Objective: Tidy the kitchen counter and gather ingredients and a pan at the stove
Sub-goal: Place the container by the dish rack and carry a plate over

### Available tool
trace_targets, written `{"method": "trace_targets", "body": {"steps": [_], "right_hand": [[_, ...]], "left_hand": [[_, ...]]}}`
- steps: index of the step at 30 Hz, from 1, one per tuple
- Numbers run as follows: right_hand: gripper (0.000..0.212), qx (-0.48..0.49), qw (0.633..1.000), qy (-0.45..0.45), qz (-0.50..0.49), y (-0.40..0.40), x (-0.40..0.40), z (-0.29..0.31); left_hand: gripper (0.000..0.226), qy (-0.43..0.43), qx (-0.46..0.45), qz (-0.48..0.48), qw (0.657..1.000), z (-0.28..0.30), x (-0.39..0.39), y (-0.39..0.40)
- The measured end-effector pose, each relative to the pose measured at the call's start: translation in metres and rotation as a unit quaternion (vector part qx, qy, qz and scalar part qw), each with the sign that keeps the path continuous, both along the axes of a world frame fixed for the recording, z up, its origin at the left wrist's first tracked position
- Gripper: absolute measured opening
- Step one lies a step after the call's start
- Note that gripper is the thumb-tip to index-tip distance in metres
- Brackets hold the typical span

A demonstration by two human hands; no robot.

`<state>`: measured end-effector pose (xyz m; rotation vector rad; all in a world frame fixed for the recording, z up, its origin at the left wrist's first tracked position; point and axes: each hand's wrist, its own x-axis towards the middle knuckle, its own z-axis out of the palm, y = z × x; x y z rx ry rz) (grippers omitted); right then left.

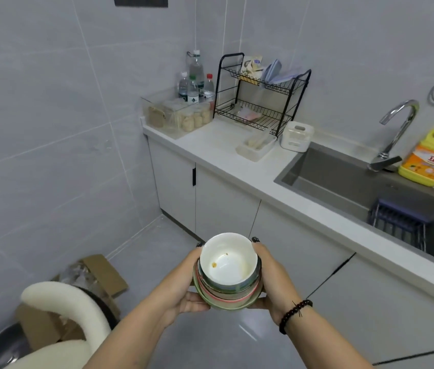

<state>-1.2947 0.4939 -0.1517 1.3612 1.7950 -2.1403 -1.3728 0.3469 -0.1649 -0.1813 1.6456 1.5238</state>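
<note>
Over by the sink (343,179), a yellow detergent jug (430,159) stands beside the tap (399,129). A black rack (261,94) sits in the corner, bottles (196,78) just left. Down left, cardboard (106,272) lies behind a cream chair (64,294).

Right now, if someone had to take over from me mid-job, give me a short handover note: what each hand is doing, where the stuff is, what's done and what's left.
Left hand: holds the left side of the stack of used bowls, fingers curled round it.
Right hand: holds the right side the same way.
The stack is carried in the air over the floor, short of the counter; the top white bowl has food residue.
The sink lies ahead to the right, with dish soap beside the faucet.
Done: bowls gathered.
Left: set them down, probably in the sink; gather ingredients and a pan. No stove in view.
</note>
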Motion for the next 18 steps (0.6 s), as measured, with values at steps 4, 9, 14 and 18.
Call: {"method": "trace_targets", "body": {"steps": [4, 9, 14, 18], "right_hand": [[0.036, -0.015, 1.000, 0.006, -0.010, 0.020, -0.042, 0.004], [0.037, -0.024, 1.000, 0.010, -0.015, 0.060, -0.097, -0.003], [0.039, -0.039, 0.999, 0.009, -0.014, 0.123, -0.153, -0.008], [0.041, -0.046, 0.999, 0.001, -0.016, 0.176, -0.195, -0.004]], "left_hand": [[0.050, 0.009, -0.004, -0.017, 1.000, 0.007, -0.044, 0.021], [0.040, 0.012, -0.022, -0.011, 1.000, -0.001, -0.100, 0.062], [0.046, 0.002, -0.034, -0.003, 0.999, -0.006, -0.157, 0.124], [0.048, -0.007, -0.033, -0.001, 0.999, -0.002, -0.197, 0.176]]}}
